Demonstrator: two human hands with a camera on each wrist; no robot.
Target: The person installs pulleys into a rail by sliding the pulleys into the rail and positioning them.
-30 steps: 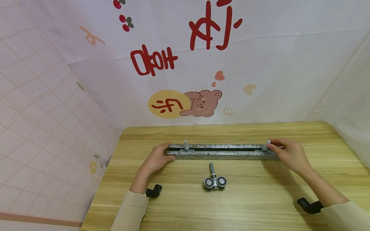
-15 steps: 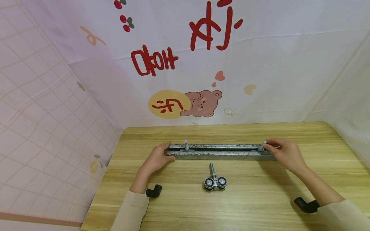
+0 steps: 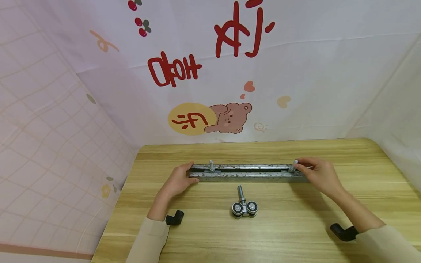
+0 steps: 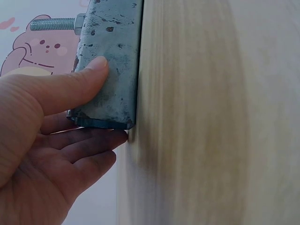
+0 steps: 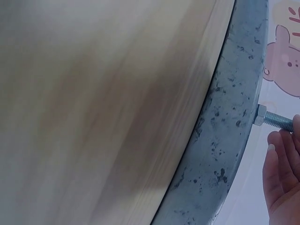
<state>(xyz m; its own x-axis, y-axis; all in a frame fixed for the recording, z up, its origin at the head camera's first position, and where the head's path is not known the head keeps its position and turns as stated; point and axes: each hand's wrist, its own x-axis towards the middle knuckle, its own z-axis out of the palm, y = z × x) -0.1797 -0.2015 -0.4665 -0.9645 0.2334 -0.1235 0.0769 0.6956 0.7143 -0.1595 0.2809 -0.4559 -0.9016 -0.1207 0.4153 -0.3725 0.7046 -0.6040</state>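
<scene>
A speckled metal rail (image 3: pixel 250 175) with a slot along its top lies across the table. My left hand (image 3: pixel 177 179) grips its left end, the thumb on the near side wall, as the left wrist view shows with the rail (image 4: pixel 110 70) beside the hand (image 4: pixel 51 136). One upright bolt (image 3: pixel 212 166) stands in the slot near that end. Toward the right end, my right hand (image 3: pixel 320 175) pinches the top of a second bolt (image 3: pixel 292 167). In the right wrist view this bolt (image 5: pixel 277 120) has a hex nut at the rail, with the hand (image 5: pixel 283 178) at its tip.
A roller carriage (image 3: pixel 245 208) with several wheels and a threaded bolt lies on the table in front of the rail. A black angled piece (image 3: pixel 175 218) is by the left wrist, another (image 3: pixel 343 232) by the right. A printed cloth (image 3: pixel 296 73) hangs behind the table.
My right hand has moved left along the rail, and the bolt it pinches has slid left with it. My left hand and the roller carriage have stayed in place.
</scene>
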